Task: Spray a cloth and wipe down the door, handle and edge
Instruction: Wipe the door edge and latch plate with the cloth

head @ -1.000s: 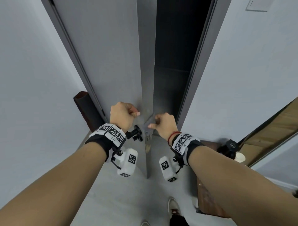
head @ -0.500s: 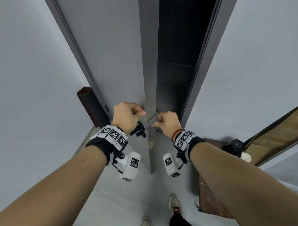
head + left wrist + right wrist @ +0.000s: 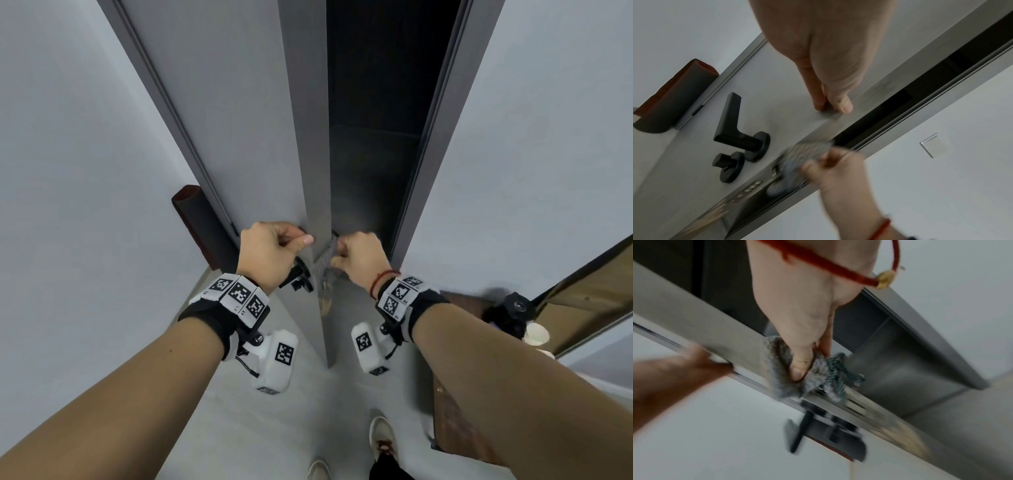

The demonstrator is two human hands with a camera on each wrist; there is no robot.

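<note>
The grey door (image 3: 219,130) stands ajar with its narrow edge (image 3: 313,164) facing me. My right hand (image 3: 359,257) pinches a grey knitted cloth (image 3: 325,258) between thumb and fingers and holds it on that edge, just above the metal latch plate (image 3: 748,191). The right wrist view shows the cloth (image 3: 777,369) under the thumb, blurred. My left hand (image 3: 274,250) holds nothing. Its thumb and a fingertip (image 3: 830,100) press on the door face near the edge, above the black lever handle (image 3: 735,120) and the round thumb-turn (image 3: 727,164).
A dark red-brown cylinder (image 3: 198,233) leans by the frame left of the door. A wooden unit (image 3: 459,418) on the right carries a black object (image 3: 507,315) and a paper cup (image 3: 536,334). The doorway gap (image 3: 376,102) is dark. A wall switch (image 3: 933,144) is right of the frame.
The right hand has shifted slightly along the door edge with the cloth, beside the handle. The left hand stays pressed on the door face.
</note>
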